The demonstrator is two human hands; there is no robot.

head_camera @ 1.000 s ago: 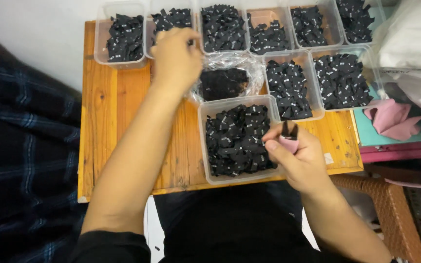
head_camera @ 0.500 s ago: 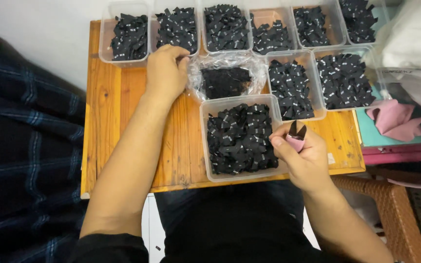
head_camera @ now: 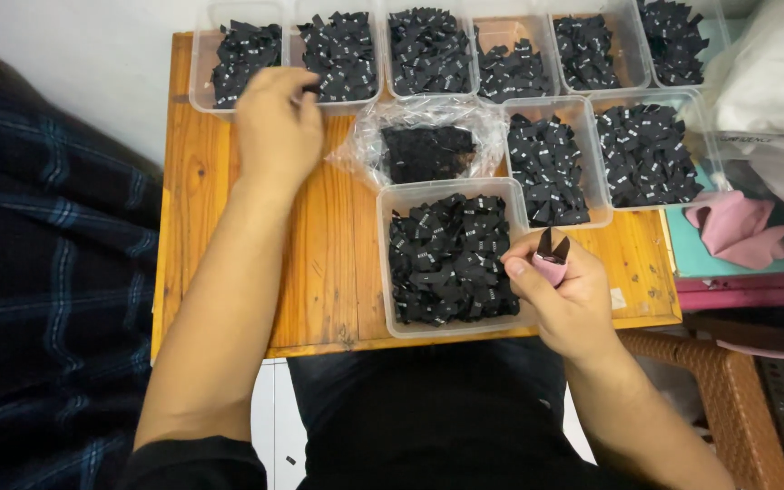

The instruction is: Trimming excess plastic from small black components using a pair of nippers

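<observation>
Drawn back from the far row, left hand (head_camera: 276, 127) now hovers at the second tub of black labels (head_camera: 341, 53), fingers curled, hold unclear. Right hand (head_camera: 563, 292), closed on pink snips (head_camera: 551, 259), rests beside the near tub (head_camera: 449, 257) on the table (head_camera: 319, 263). Pinching single labels cleanly works best.

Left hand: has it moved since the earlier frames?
Yes. The left hand has drifted leftward along the far row of clear containers, from about the second tub toward the first; the camera shifted slightly too.
</observation>
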